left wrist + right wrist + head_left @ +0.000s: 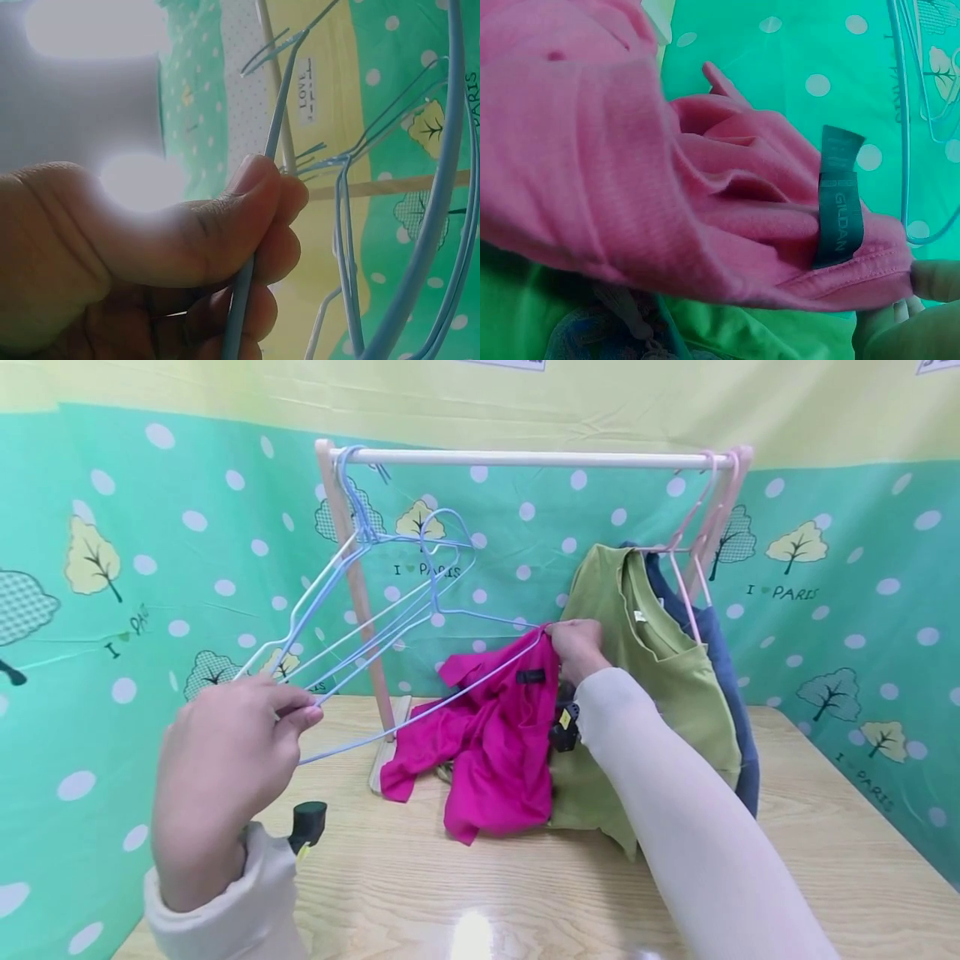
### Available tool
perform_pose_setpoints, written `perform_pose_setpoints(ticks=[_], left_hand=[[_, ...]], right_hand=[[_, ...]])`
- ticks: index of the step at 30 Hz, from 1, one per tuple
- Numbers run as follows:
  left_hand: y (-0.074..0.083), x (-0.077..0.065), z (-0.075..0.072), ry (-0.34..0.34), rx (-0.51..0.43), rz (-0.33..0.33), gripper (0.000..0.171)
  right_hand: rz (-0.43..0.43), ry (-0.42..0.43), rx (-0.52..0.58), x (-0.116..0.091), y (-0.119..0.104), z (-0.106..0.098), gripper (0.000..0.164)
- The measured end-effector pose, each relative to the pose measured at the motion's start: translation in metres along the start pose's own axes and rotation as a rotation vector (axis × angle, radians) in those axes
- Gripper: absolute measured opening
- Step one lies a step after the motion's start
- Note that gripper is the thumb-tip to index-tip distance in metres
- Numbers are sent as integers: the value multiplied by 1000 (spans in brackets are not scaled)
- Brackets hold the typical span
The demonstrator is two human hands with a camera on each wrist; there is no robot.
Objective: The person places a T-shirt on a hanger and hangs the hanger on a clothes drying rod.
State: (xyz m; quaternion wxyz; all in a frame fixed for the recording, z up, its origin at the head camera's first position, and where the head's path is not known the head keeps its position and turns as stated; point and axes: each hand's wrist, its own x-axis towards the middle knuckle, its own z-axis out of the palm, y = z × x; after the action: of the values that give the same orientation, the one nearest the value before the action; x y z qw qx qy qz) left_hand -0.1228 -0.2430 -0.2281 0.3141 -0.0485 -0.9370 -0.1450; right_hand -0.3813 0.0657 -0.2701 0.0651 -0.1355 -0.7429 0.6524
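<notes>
My left hand (228, 752) pinches a light blue clothes hanger (420, 714) between thumb and fingers, and the left wrist view shows the hanger's thin bar (279, 124) running under the thumb. The hanger is tilted, its hook upward and its far end at the collar of a magenta T-shirt (498, 760). At that collar, my right hand (577, 643) grips the fabric edge. The shirt hangs down in folds from these fingers. In the right wrist view, a black Gildan label (840, 217) shows inside the neckline, with the hanger's end beside the pinched edge.
A garment rack with a white rail (540, 458) stands behind my hands. Several blue and white hangers (360, 518) hang at its left end. On pink hangers (682, 581) at the right hang a green shirt (682, 702) and a dark blue shirt (742, 735). Below is a wooden table (420, 893).
</notes>
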Motion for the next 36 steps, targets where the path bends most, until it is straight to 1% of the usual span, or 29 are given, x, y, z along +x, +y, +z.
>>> perform_pose_setpoints(ticks=[3,6,11,13,16,18,19,21,22,24,25,26,27,28,31,33,36], left_hand=[[1,0,1,8,-7,15,11],[4,1,4,-7,-12,9,11],[12,6,10,-82,-23,-6,13],[13,7,12,-84,-28,7,13],[14,8,13,-65,-26,16,12],[15,9,14,-65,-24,13,11],[16,10,15,-68,-25,11,11],[19,11,18,-55,-26,24,11],[20,12,20,-43,-24,36,10],[22,13,24,-1,-23,68,9],[22,14,26,28,-23,86,7],[21,15,28,53,-23,96,7],[20,16,30,71,-24,100,6],[20,18,31,82,-29,98,6],[14,20,31,111,-48,83,6],[9,21,31,120,-63,75,5],[2,21,29,120,-90,68,6]], right_hand=[[-5,-6,6,0,1,1,6],[-44,5,-14,-2,2,3,11],[-161,40,-111,-9,0,11,17],[-198,42,-135,-12,-2,14,17],[-229,42,-129,-18,-6,17,15],[-216,48,-80,-22,-8,21,10],[-201,42,-26,-25,-10,23,8],[-164,18,132,-33,-14,28,13],[-151,2,228,-38,-16,31,15],[-142,-32,376,-49,-23,37,16],[-155,-55,426,-56,-26,39,15],[-176,-72,445,-62,-30,40,12],[-206,-83,429,-68,-33,41,8],[-244,-93,387,-74,-36,40,8],[-394,-121,172,-83,-42,33,17],[-510,-122,14,-81,-41,26,21],[-705,-102,-200,-65,-34,15,23]])
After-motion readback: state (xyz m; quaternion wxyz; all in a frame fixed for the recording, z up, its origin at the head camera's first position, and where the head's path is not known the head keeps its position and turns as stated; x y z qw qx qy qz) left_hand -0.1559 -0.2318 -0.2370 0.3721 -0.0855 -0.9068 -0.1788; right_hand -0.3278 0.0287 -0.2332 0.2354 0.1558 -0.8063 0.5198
